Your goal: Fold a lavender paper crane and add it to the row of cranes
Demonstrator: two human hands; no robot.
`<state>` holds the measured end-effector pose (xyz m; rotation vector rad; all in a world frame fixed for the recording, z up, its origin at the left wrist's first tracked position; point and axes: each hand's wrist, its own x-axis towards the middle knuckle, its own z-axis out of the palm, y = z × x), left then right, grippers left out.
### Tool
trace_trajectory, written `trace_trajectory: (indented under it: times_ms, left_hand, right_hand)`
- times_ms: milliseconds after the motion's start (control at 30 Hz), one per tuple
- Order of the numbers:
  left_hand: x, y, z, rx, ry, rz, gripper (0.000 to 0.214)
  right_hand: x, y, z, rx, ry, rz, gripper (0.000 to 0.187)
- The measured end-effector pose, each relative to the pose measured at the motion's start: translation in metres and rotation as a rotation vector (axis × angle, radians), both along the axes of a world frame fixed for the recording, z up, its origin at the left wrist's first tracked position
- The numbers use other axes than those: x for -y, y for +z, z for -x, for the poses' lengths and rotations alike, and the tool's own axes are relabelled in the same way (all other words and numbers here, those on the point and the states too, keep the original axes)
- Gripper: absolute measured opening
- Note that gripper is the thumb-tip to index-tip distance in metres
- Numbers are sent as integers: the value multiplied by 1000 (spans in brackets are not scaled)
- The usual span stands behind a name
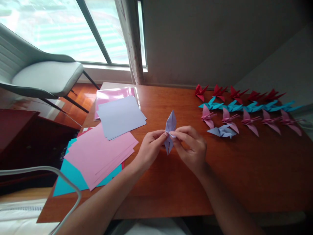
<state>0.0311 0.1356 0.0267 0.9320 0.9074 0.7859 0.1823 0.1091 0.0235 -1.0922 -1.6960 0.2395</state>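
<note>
A pale lavender folded paper (171, 122), long and diamond-shaped with a split lower end, is held upright above the table. My left hand (152, 143) pinches its left edge at the middle between thumb and fingers. From the right, my right hand (192, 145) pinches a small folded flap at the paper's middle, thumb and fingertips together. To the right lies a lavender paper crane (222, 131). Beyond it stand rows of paper cranes: pink cranes (249, 122), turquoise cranes (233, 106) and red cranes (236, 94), several in each row.
Lavender sheets (121, 116) overlap pink sheets (97, 150) and turquoise sheets (70, 179) on the left of the wooden table (156, 192). A shiny pink packet (112, 94) lies behind them. A grey chair (46, 78) stands by the window; a white cable (49, 168) curves at lower left.
</note>
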Motion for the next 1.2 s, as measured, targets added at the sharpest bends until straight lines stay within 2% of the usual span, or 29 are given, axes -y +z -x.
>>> trace_trajectory:
  times_ms: [100, 267, 467, 733, 900, 1033, 1100, 1200]
  left_hand:
    - [1, 2, 0, 7, 36, 20, 35]
    - [1, -1, 0, 6, 6, -27, 35]
    - [2, -4, -2, 11, -72, -119, 34]
    - [4, -2, 0, -21, -123, -157, 34]
    - [2, 1, 0, -17, -73, -82, 33]
    - [1, 2, 0, 15, 8, 62, 29]
    - [1, 3, 0, 50, 21, 115, 29]
    - [1, 3, -1, 82, 7, 120, 31]
  right_hand:
    - [1, -1, 1, 36, 47, -16, 25]
    - [0, 1, -1, -16, 12, 16, 23]
    - [-3, 3, -4, -192, -85, 160, 7]
    - [-7, 0, -8, -341, -82, 297, 6]
    - [-4, 0, -5, -271, -64, 199, 5]
    - [0, 4, -3, -115, 37, 77, 19]
    - [0, 5, -3, -50, 69, 55, 22]
    - [-1, 5, -3, -55, 37, 56, 21]
